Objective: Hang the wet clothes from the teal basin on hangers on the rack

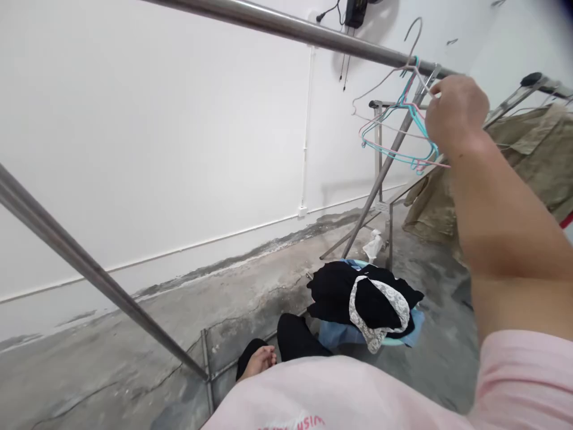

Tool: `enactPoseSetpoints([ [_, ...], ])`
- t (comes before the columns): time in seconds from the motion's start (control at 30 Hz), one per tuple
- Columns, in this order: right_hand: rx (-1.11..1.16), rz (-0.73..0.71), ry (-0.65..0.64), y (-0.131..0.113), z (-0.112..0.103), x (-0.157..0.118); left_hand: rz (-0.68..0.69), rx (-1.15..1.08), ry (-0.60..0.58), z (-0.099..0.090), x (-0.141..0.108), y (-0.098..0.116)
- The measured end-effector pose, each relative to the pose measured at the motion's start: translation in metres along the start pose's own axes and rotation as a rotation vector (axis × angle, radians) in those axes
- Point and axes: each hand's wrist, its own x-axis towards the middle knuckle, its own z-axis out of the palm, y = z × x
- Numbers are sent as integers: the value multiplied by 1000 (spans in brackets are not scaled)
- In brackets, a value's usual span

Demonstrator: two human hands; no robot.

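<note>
From the head view I see my right hand (455,110) raised and clenched on the wire hangers (398,128) hanging from the steel rail (286,27), their long axis trailing leftward from it; my left hand is out of view.

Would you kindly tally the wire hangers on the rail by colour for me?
Grey hangers: 1
Teal hangers: 1
Pink hangers: 1
Total: 3, as far as the tangled bunch lets me tell. The right hand grips them where they hang from the steel rail.
</note>
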Motion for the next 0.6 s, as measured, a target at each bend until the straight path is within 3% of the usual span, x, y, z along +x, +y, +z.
enactPoseSetpoints([
  [0.13, 34, -177, 124, 13, -11, -53, 7, 34, 8, 3, -6, 5],
  [0.27, 130, -252, 271, 49, -29, -154, 8, 56, 20, 1, -8, 6],
  [0.4, 381, -89, 561, 95, -13, -266, -5, 104, 39, 1, -10, 9],
  [0.47, 612, 140, 623, 104, 9, -320, -15, 152, 50, 4, -11, 11],
  [0.5, 748, 282, 568, 103, 21, -345, -23, 182, 52, 7, -12, 13],
  [0.53, 931, 423, 388, 98, 31, -369, -33, 216, 50, 10, -13, 14],
  [0.6, 1332, 626, -128, 83, 49, -406, -56, 293, 32, 16, -16, 17],
])
